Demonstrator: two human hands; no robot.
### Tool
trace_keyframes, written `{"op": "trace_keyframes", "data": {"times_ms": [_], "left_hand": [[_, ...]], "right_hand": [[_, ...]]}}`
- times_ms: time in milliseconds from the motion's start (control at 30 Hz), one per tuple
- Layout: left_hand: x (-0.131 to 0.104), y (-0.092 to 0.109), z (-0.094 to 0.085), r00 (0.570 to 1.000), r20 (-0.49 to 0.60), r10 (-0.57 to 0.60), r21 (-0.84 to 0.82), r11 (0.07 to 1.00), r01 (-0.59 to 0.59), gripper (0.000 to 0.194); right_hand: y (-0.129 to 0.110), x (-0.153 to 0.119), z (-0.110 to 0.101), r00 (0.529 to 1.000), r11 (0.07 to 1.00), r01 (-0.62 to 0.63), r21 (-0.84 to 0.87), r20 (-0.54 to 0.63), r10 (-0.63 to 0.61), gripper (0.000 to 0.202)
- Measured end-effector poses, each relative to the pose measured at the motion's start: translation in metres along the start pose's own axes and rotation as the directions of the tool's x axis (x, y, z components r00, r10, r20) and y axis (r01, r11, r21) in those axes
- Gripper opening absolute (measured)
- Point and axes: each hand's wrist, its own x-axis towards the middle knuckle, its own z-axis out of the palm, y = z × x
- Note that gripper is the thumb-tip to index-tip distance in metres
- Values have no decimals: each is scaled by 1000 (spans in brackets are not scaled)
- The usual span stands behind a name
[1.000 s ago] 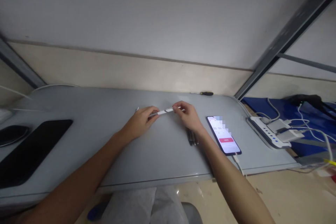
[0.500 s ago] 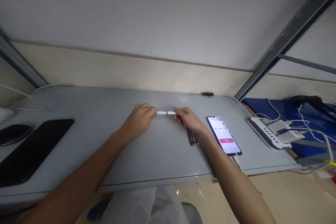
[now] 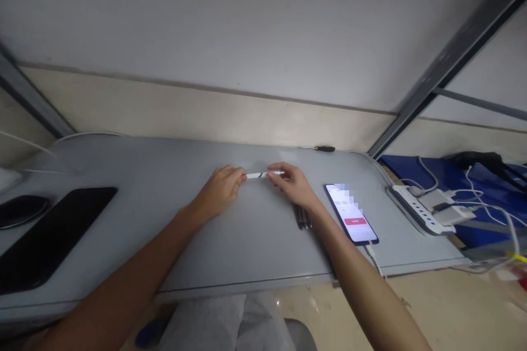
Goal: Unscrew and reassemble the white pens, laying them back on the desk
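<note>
A slim white pen [image 3: 256, 175] with a dark band lies crosswise between my hands, just above the grey table. Its left end is pinched in the fingers of my left hand [image 3: 221, 189]. On the right end, the thumb of my right hand [image 3: 294, 184] rests against the barrel, with the index finger lifted slightly above it. Several dark pens [image 3: 302, 218] lie on the table beside my right wrist, partly hidden by the forearm.
A lit phone [image 3: 351, 214] on a cable lies to the right, before a white power strip [image 3: 422, 211] with plugged chargers. By the wall is a screwdriver [image 3: 325, 148]. A black mat [image 3: 57, 236] and a round black pad [image 3: 22, 211] sit at left.
My right hand's fingers have shifted and loosened along the pen, the index finger rising, so more of its right end shows. My left hand has hardly moved.
</note>
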Motion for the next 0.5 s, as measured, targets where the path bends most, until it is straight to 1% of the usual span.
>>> {"op": "trace_keyframes", "data": {"times_ms": [67,100,200,267,333,400,433,500], "left_hand": [[0,1,-1,1000,-1,16,2,1000,-16,32],[0,1,-1,1000,2,19,-2,1000,-19,32],[-1,1,-1,1000,22,4,-35,999,-3,32],[-1,0,0,999,33,-6,-52,999,8,31],[-1,0,1,999,37,-8,-55,998,10,29],[-1,-1,2,999,49,-10,-50,999,12,28],[-1,-1,2,998,56,-12,-48,999,15,28],[-2,-2,1,998,68,-18,-49,999,21,29]], "right_hand": [[1,0,0,998,997,-56,-45,41,58,42],[1,1,-1,997,998,-52,-44,54,55,43],[2,1,-1,999,999,13,42,42,-15,25],[2,1,0,999,996,-7,88,52,2,28],[1,1,0,993,995,-80,63,95,74,30],[0,0,0,986,993,-113,19,123,110,38],[0,0,-1,987,995,-103,10,123,101,38],[0,0,-2,994,997,-64,31,92,61,24]]}}
